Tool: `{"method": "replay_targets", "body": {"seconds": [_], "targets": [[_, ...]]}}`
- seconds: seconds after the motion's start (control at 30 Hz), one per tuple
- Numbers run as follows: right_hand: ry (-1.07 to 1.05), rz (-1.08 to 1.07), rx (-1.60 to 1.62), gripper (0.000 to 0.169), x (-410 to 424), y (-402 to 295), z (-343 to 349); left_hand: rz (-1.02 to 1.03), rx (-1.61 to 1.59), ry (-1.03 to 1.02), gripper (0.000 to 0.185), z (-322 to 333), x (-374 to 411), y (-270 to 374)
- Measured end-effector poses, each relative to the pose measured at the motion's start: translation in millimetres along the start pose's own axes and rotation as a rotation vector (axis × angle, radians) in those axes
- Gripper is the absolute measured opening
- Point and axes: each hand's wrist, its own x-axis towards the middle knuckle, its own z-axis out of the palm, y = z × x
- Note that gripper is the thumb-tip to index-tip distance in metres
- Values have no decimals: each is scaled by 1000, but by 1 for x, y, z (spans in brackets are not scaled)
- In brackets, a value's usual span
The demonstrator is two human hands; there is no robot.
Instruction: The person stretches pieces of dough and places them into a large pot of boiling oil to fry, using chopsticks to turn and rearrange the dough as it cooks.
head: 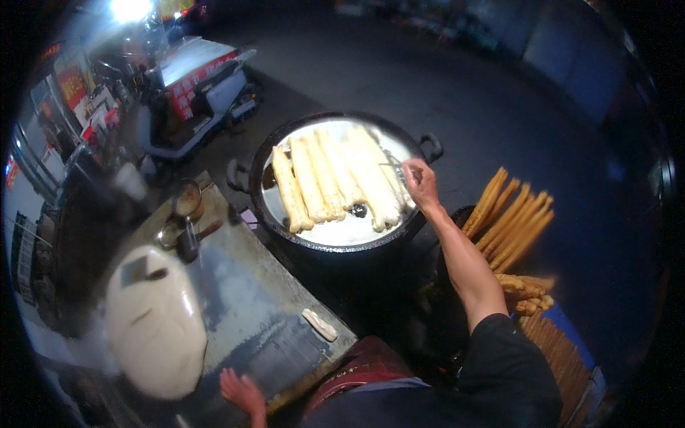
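Observation:
My right hand (420,183) is at the right rim of a large black two-handled pan of hot oil (342,241), its fingers closed around thin metal tongs or sticks (393,164) that reach over the oil. Several long pale fried dough sticks (316,182) float side by side in the pan. My left hand (241,391), its fingers somewhat apart, is over the near edge of the worktop (241,289), holding nothing that I can see. Left of it lies a big oval slab of raw dough (160,331). A small strip of raw dough (320,325) rests near the worktop's right corner.
Browned dough sticks stand upright (514,219) right of my forearm, with shorter fried pieces (527,294) below them. A scraper or cleaver blade (134,271) lies on the dough slab. A bowl (187,198) and a wooden-handled tool (208,230) sit at the worktop's far end. A scooter (214,107) stands beyond.

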Motion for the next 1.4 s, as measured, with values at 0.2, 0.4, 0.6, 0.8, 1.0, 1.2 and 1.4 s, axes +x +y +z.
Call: {"method": "replay_targets", "body": {"seconds": [0.2, 0.4, 0.6, 0.8, 1.0, 1.2, 1.4], "targets": [[-55, -110, -235, 12, -6, 0, 6, -55, 23, -43, 48, -16, 8, 14], [63, -91, -105, 8, -6, 11, 4, 30, 24, 41, 47, -3, 5, 4], [65, -40, -22, 13, -7, 3, 6, 29, 27, 43, 48, -5, 5, 5], [43, 128, -111, 17, -4, 12, -2, 11, 8, 26, 48, -8, 9, 12], [73, -6, -27, 16, -6, 8, 4, 9, -28, 32, 48, -13, 9, 12], [137, 109, 127, 19, -6, -15, 5, -9, 16, 14, 47, -13, 10, 15], [282, 200, -42, 14, 2, -22, 9, 12, 13, 35, 48, -7, 10, 9]]}}
